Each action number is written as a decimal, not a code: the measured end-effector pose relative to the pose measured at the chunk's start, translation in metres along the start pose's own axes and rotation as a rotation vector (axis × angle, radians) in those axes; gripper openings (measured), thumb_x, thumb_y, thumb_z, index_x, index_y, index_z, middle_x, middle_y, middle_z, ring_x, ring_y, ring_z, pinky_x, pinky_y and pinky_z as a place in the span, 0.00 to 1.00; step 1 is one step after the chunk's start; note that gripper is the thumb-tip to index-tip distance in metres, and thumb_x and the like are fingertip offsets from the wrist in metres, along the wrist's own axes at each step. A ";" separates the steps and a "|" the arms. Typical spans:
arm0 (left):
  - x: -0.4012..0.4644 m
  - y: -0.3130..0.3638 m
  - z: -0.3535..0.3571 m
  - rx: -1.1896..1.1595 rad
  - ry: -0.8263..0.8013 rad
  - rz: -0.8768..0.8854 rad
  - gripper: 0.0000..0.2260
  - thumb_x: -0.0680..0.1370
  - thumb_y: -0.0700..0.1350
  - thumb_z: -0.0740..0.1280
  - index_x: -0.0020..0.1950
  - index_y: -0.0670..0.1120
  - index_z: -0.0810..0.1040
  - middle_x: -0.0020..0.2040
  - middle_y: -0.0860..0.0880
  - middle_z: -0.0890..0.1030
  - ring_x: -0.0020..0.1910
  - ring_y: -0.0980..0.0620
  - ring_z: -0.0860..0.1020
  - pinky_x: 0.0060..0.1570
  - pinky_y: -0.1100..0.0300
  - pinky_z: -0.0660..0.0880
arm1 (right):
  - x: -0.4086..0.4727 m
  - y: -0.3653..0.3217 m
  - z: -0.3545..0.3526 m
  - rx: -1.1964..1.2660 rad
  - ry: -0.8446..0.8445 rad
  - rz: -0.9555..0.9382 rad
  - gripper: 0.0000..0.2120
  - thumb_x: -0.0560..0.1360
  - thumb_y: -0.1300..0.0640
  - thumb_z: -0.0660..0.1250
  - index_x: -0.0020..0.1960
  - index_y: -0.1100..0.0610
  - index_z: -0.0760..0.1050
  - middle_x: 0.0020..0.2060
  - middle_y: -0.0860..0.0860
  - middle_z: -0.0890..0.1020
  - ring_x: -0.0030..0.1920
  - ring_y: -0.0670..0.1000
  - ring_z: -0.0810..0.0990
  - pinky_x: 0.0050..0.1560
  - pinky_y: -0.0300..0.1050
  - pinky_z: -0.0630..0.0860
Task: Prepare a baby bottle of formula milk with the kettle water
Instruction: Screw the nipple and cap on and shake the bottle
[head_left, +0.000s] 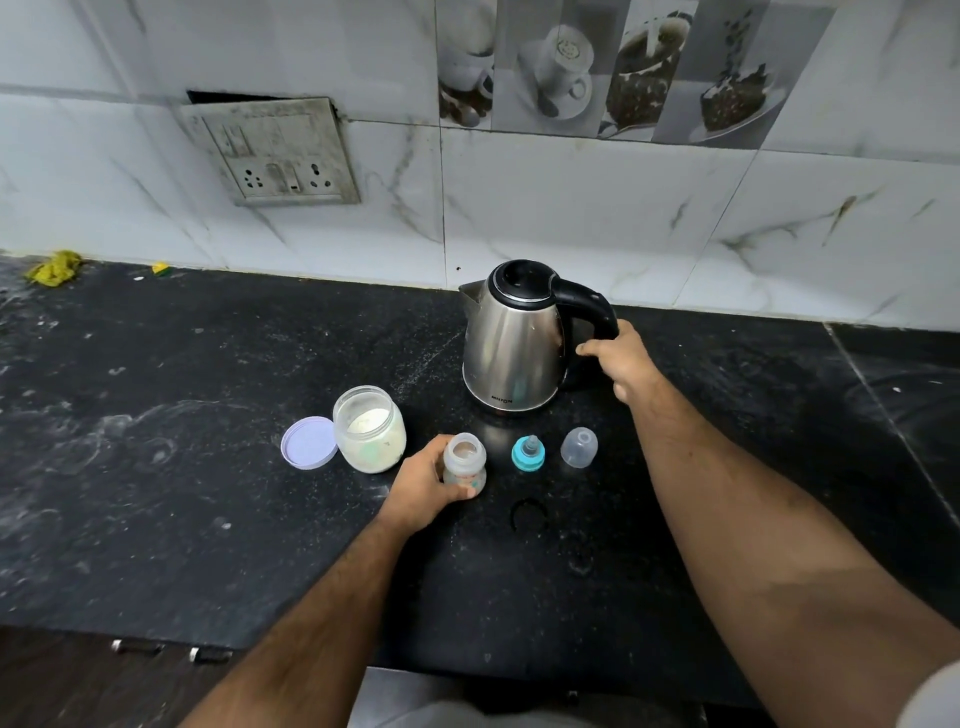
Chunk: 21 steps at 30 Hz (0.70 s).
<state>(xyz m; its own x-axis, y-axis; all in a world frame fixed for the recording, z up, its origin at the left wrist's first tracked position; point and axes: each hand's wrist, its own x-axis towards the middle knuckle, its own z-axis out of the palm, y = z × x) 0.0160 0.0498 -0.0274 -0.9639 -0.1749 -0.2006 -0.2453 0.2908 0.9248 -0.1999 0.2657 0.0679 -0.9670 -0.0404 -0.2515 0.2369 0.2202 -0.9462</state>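
A steel kettle (511, 345) with a black lid and handle stands upright on the black counter (208, 467). My right hand (623, 364) grips its handle from the right. My left hand (423, 483) holds a small clear baby bottle (466, 462), open at the top and standing on the counter in front of the kettle. To the bottle's right lie a teal teat ring (528, 453) and a clear dome cap (579, 447). An open jar of white formula powder (370, 428) stands to the left, with its lilac lid (309, 442) lying beside it.
A wall socket plate (280, 156) hangs on the tiled wall behind. A yellow cloth (53, 267) and a small yellow-green object (161, 268) lie at the far left back of the counter. The counter's front edge runs just below my forearms.
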 end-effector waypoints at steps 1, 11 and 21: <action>0.000 0.000 0.000 0.002 0.000 0.000 0.28 0.63 0.39 0.80 0.59 0.54 0.77 0.56 0.55 0.82 0.57 0.55 0.80 0.63 0.53 0.75 | -0.004 0.002 -0.001 -0.009 0.042 -0.014 0.20 0.71 0.70 0.70 0.60 0.58 0.72 0.49 0.53 0.79 0.51 0.51 0.78 0.44 0.39 0.74; -0.005 0.007 0.000 0.010 -0.010 0.005 0.27 0.64 0.35 0.79 0.57 0.54 0.76 0.55 0.54 0.82 0.57 0.54 0.80 0.61 0.58 0.74 | -0.097 0.043 0.002 -0.164 0.316 -0.324 0.09 0.72 0.67 0.67 0.50 0.59 0.81 0.43 0.54 0.83 0.43 0.50 0.81 0.49 0.43 0.79; -0.035 0.003 0.006 0.018 -0.018 0.019 0.27 0.65 0.35 0.79 0.57 0.56 0.76 0.53 0.57 0.82 0.54 0.60 0.80 0.55 0.70 0.72 | -0.131 0.102 0.037 -0.610 0.092 -0.226 0.19 0.72 0.59 0.72 0.63 0.55 0.77 0.59 0.51 0.79 0.57 0.53 0.80 0.56 0.45 0.75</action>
<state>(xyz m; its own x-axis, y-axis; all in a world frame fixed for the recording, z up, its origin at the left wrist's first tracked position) 0.0483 0.0625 -0.0195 -0.9700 -0.1528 -0.1892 -0.2289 0.3107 0.9225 -0.0456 0.2579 -0.0035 -0.9972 -0.0730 -0.0164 -0.0422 0.7305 -0.6816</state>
